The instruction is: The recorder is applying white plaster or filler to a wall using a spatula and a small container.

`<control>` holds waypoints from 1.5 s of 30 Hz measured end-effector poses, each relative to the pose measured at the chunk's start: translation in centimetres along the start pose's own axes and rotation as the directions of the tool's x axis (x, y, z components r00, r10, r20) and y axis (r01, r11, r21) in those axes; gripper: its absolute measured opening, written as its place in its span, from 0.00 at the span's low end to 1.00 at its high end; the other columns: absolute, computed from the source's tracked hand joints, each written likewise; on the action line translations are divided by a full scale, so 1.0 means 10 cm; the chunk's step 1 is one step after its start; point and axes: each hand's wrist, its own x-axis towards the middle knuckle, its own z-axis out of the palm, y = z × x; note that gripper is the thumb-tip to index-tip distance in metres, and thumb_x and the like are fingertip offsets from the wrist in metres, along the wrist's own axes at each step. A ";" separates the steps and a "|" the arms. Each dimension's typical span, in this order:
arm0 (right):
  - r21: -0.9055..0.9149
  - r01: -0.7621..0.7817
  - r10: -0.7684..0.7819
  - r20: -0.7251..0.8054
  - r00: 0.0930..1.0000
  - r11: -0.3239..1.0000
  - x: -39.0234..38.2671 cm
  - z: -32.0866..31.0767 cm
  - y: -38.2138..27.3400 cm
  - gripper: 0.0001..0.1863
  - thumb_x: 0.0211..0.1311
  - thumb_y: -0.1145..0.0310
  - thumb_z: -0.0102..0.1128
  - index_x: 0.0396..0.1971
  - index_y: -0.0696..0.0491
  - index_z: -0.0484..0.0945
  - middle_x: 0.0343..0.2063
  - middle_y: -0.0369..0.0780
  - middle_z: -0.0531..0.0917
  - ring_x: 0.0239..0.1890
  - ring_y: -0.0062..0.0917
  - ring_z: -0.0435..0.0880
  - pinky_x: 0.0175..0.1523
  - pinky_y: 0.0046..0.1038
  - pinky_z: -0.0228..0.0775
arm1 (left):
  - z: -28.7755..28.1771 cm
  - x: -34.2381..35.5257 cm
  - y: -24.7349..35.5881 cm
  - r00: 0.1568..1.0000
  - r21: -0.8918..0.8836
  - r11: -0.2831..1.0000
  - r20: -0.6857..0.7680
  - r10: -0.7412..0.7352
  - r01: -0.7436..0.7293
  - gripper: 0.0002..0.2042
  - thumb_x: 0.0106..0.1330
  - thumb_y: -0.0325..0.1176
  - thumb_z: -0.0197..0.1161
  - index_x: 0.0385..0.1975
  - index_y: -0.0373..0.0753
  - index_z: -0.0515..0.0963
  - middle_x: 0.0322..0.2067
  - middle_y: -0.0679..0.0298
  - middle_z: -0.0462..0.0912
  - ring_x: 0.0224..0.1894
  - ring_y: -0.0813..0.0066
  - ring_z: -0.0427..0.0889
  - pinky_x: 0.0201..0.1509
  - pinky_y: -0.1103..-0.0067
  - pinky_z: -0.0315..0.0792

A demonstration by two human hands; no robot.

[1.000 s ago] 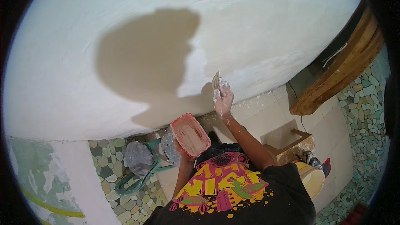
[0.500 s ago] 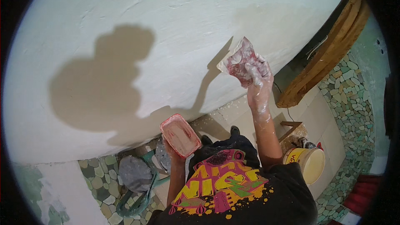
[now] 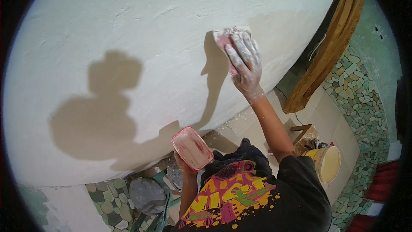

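Observation:
My right hand (image 3: 246,62), streaked with white paste, is raised to the pale wall (image 3: 163,38). Its fingers press over a thin, pink, flat piece (image 3: 222,39), coated white along its upper edge. The piece's shadow meets its left side, so it lies on or very close to the wall. Low in front of my body, my left hand (image 3: 182,164) grips a red-rimmed rectangular tub (image 3: 194,147) from its left side and from below. Pinkish-white residue coats the tub's inside. Most of the left hand's fingers are hidden beneath it.
A thick curved wooden beam (image 3: 328,45) stands at the right. Near my right elbow are a yellow bucket (image 3: 319,163) and a small, splattered wooden stool (image 3: 305,139). A round grey bucket (image 3: 148,195) sits at lower left, on pebble-patterned floor (image 3: 112,199).
My right hand has turned its back to me and moved up and left, bringing the pink piece to the wall. The tub has shifted slightly right and down in view.

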 end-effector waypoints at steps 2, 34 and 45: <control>0.033 0.026 -0.030 0.130 0.991 0.999 -0.02 0.11 0.07 0.27 0.50 0.75 0.65 0.54 0.49 0.79 0.59 0.42 0.77 0.64 0.40 0.71 0.69 0.43 0.61 | 0.00 -0.02 -0.01 1.000 0.014 1.000 -0.017 -0.013 0.013 0.37 0.64 0.65 0.52 0.66 0.45 0.65 0.61 0.58 0.73 0.60 0.54 0.74 0.62 0.55 0.71; -0.029 -0.476 0.361 0.691 0.626 0.879 -1.60 -0.35 -0.27 0.32 0.46 0.79 0.59 0.58 0.54 0.75 0.55 0.44 0.79 0.56 0.40 0.77 0.65 0.39 0.65 | -0.04 0.12 -0.07 0.999 0.085 0.996 -0.051 -0.003 0.007 0.33 0.69 0.62 0.45 0.66 0.45 0.64 0.60 0.59 0.73 0.60 0.56 0.74 0.63 0.57 0.70; 0.387 -0.907 0.923 0.262 0.284 0.169 -0.25 -0.52 -0.07 0.16 0.65 0.69 0.59 0.48 0.62 0.76 0.40 0.42 0.83 0.41 0.24 0.82 0.50 0.26 0.76 | 0.16 0.09 -0.17 0.999 0.004 0.999 -0.007 -0.034 0.034 0.32 0.69 0.61 0.46 0.66 0.44 0.65 0.60 0.59 0.73 0.60 0.57 0.75 0.64 0.60 0.70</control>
